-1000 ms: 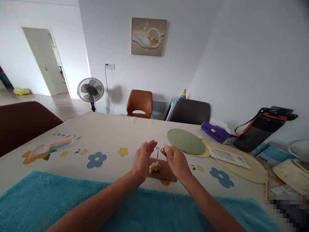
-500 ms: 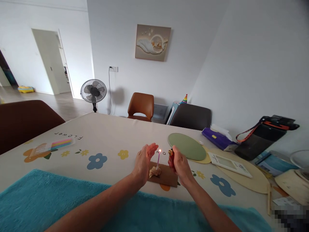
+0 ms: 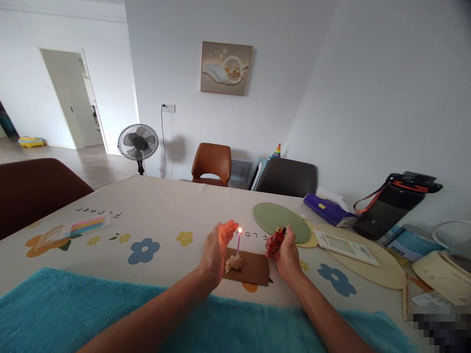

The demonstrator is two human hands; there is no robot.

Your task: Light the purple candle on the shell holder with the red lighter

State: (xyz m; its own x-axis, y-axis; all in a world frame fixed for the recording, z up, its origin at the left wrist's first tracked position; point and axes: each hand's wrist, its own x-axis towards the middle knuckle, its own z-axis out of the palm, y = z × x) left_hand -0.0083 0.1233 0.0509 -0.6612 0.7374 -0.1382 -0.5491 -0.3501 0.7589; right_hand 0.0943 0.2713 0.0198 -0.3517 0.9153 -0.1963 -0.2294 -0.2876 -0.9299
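A thin purple candle [image 3: 238, 244] burns with a small flame, standing upright in a lump of light brown, dough-like stuff [image 3: 233, 264]. That lump rests on a brown cardboard piece [image 3: 255, 268] on the table. My left hand [image 3: 217, 250] is cupped just left of the flame, fingers stretched out and lit reddish, holding nothing. To the right of the candle, my right hand [image 3: 286, 251] is wrapped round a red lighter [image 3: 278, 240] with a metal top; no flame shows on it.
A pack of coloured candles [image 3: 79, 228] lies at the table's left. A teal towel [image 3: 110, 309] covers the near edge. Rightward are a green oval mat [image 3: 281, 222], a purple tissue pack [image 3: 327, 210] and a black bottle [image 3: 392, 206]. A fan [image 3: 138, 142] stands behind.
My right hand has drawn back right from the candle with the lighter, turning it more into view. My left hand stays beside the flame, which looks larger. The view has shifted slightly.
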